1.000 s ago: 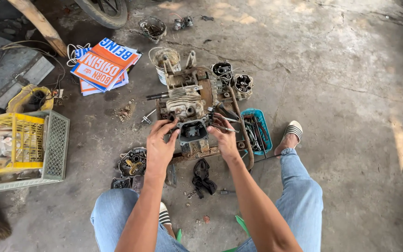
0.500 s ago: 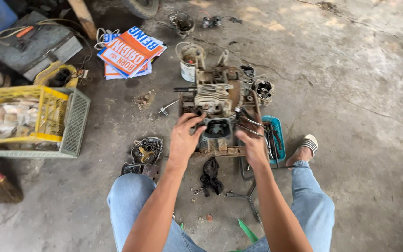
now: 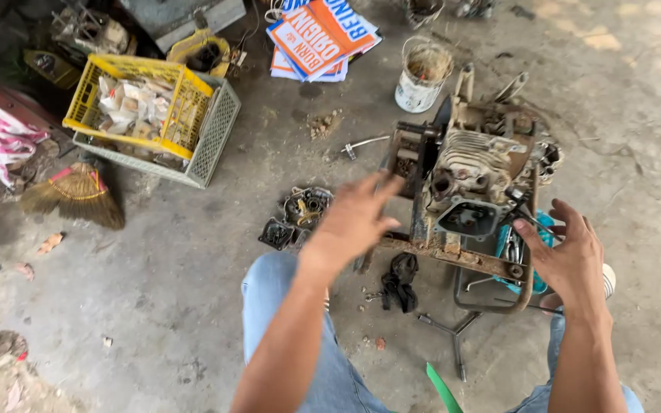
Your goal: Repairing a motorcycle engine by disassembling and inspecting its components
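Note:
A dirty small engine (image 3: 477,170) sits in a rusty metal frame (image 3: 460,256) on the concrete floor in front of me. My left hand (image 3: 355,220) hovers open just left of the frame, fingers spread, holding nothing. Open as well, my right hand (image 3: 568,256) hangs at the frame's right end, above a teal tool tray (image 3: 516,246). A dark rag (image 3: 401,279) lies below the frame, near a cross-shaped wrench (image 3: 453,330).
A yellow crate (image 3: 116,80) rests in a grey crate (image 3: 216,138) at upper left, beside a hand broom (image 3: 78,195). A white bucket (image 3: 421,76) and orange-blue printed sheets (image 3: 319,34) lie behind the engine. Loose engine parts (image 3: 300,214) sit left of my hand.
Both hands have come off the engine and now hover open beside it. The view has swung left and closer, so the crates sit nearer the middle.

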